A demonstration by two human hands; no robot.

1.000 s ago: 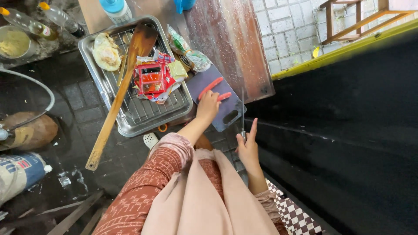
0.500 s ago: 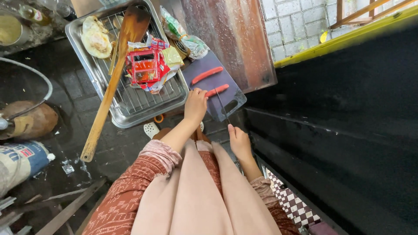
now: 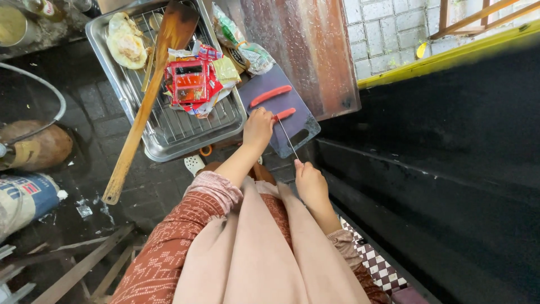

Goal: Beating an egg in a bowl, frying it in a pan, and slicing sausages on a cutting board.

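Left hand (image 3: 257, 128) lay curled, palm down, on the near edge of a dark purple cutting board (image 3: 301, 123), its fingers pressed on the end of the nearer red sausage (image 3: 285, 114). Right hand (image 3: 309, 181) was closed around the handle of a thin-bladed knife (image 3: 289, 141); the blade ran up from the hand across the board, and its tip reached the nearer sausage just beside the left fingers. Whether the edge had already entered the sausage could not be told. A second, longer red sausage (image 3: 270, 95) lay farther up the same board, apart from the first.

Both forearms came out of patterned reddish sleeves, with a pale pink apron (image 3: 264, 253) between them.

Beyond the board, just to its left, stood a metal tray (image 3: 107, 62) with a wire rack in it. On the rack lay a pile of red snack packets (image 3: 191, 81) and, at the far corner, a fried egg (image 3: 126, 45). A long wooden paddle (image 3: 143, 112) rested aslant over the tray, its handle reaching down past the rim to the dark tiled floor (image 3: 90, 112). Clear plastic bags (image 3: 242, 45) lay just above the board, against a rusty metal sheet (image 3: 304, 50).
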